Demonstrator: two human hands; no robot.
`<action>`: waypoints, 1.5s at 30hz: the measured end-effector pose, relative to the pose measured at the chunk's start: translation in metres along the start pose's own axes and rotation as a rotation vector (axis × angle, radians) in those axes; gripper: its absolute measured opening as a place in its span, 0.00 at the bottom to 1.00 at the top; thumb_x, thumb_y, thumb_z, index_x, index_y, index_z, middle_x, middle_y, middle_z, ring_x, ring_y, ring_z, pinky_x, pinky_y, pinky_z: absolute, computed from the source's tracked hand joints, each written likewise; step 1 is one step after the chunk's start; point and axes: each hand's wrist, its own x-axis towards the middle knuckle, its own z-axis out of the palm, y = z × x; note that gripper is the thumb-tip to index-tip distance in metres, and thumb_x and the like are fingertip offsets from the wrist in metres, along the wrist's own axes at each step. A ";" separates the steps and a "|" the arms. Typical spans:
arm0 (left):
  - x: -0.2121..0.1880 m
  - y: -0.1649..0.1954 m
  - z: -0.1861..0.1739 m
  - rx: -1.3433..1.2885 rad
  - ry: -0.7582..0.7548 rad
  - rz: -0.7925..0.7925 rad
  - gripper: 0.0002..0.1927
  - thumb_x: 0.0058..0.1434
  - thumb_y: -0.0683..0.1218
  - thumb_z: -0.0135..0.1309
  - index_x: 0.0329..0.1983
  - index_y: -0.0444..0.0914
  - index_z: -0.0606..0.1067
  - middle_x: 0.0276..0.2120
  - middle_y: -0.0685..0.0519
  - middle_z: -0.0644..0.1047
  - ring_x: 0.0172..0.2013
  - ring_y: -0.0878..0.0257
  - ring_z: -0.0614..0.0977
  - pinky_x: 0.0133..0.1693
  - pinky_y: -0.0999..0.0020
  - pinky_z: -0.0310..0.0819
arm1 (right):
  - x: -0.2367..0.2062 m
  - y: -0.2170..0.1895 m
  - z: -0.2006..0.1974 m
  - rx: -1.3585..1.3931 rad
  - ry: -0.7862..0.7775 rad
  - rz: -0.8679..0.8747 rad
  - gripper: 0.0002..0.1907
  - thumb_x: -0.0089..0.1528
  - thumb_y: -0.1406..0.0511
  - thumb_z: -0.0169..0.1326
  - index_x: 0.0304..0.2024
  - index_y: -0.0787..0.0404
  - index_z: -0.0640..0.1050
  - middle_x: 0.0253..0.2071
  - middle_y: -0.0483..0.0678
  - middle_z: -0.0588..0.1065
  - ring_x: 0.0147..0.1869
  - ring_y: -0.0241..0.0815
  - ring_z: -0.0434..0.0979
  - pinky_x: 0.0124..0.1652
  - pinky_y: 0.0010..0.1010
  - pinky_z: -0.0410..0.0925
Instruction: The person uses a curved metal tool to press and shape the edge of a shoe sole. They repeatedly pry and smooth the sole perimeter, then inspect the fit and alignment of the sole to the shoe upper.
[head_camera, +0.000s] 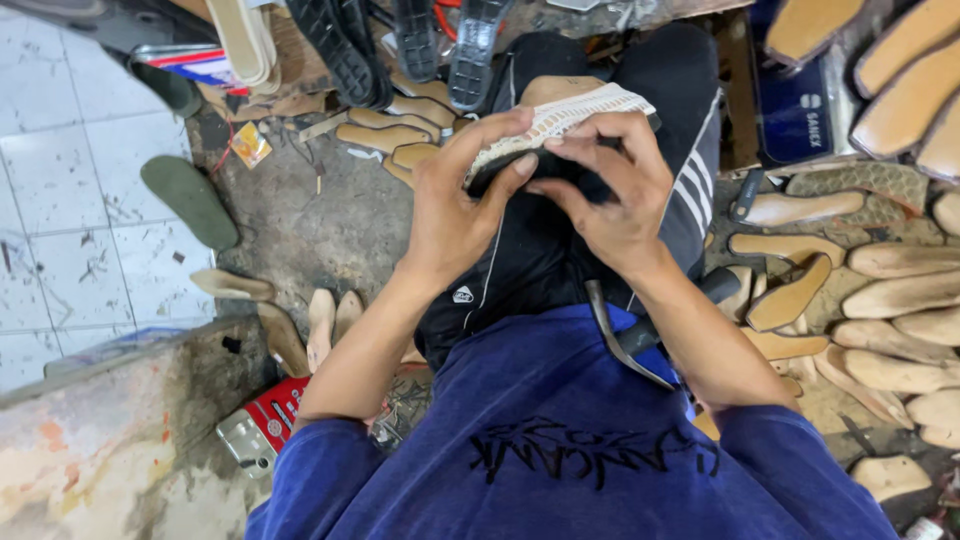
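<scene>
You have the shoe (560, 115) up on your lap, resting on your black trousers (540, 250), sole side turned toward you, and both hands are on it. Your left hand (455, 200) wraps its near edge in a closed grip, with the thumb pressed onto the dark material just under the pale woven strip (575, 112). Your right hand (610, 195) is curled over the same edge from the other side, fingertips pinching the strip right next to your left thumb, so the two grips nearly meet.

By the look of it, the woven strip already lies along the far side of the sole and around its end, and the part between your thumbs is what is being pressed down now. How much of the near side is finished I cannot tell, because your hands cover it. My judgement: the work on this shoe is partly along, not complete.

A hammer-like tool (625, 335) lies on your lap below your right wrist, untouched. To the right of your right hand, many bare tan soles (900, 260) are spread on the floor. Beyond both hands, more tan soles and black treaded soles (340, 45) are piled.
</scene>
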 end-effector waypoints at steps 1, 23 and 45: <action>0.000 0.000 -0.006 0.043 -0.007 -0.003 0.16 0.66 0.36 0.61 0.56 0.34 0.75 0.55 0.44 0.80 0.59 0.51 0.82 0.60 0.64 0.76 | 0.001 -0.001 0.002 0.034 0.037 0.036 0.25 0.52 0.70 0.76 0.49 0.67 0.79 0.46 0.54 0.73 0.52 0.44 0.75 0.49 0.31 0.71; -0.026 -0.065 0.001 -0.049 0.126 0.055 0.16 0.60 0.37 0.69 0.50 0.34 0.80 0.52 0.45 0.82 0.58 0.53 0.84 0.62 0.62 0.77 | 0.016 0.018 0.008 -0.093 -0.175 -0.035 0.31 0.47 0.68 0.77 0.47 0.68 0.75 0.41 0.51 0.76 0.48 0.52 0.76 0.49 0.41 0.68; -0.021 -0.097 0.065 0.661 -0.015 0.254 0.16 0.58 0.47 0.69 0.42 0.42 0.72 0.66 0.54 0.72 0.69 0.56 0.68 0.67 0.43 0.50 | -0.006 0.056 -0.054 -0.437 -0.495 -0.068 0.22 0.53 0.74 0.71 0.44 0.66 0.74 0.52 0.54 0.70 0.57 0.58 0.71 0.51 0.44 0.69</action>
